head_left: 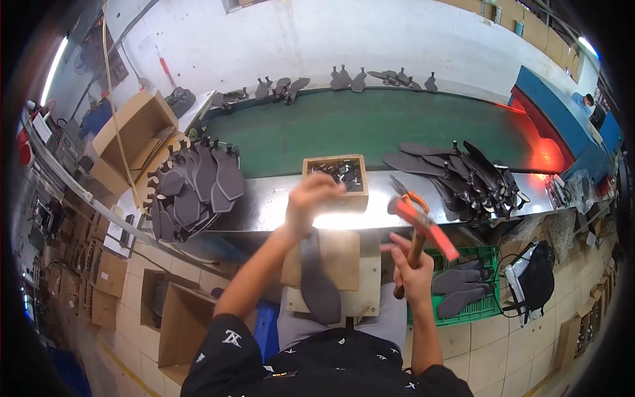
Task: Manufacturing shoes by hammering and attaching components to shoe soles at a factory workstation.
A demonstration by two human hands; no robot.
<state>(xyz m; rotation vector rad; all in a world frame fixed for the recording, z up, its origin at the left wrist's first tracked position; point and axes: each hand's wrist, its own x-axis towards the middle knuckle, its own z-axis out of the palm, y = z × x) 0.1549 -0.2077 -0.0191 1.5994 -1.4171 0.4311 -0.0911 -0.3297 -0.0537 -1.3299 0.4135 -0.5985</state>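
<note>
My right hand is wrapped round the wooden handle of a hammer with a red head, raised at the right of my lap. Blurred by motion, my left hand is at the near edge of a wooden box of small dark parts. Its fingers are pinched together, and what they hold, if anything, I cannot make out. Below it a dark grey shoe sole lies lengthwise on a pale board across my lap. Orange-handled pliers or cutters rest beside the hammer head on the metal ledge.
Piles of dark soles lie left and right on the metal ledge. Beyond runs a green conveyor belt, more soles along its far edge. A green crate with soles stands right; cardboard boxes stand on the floor left.
</note>
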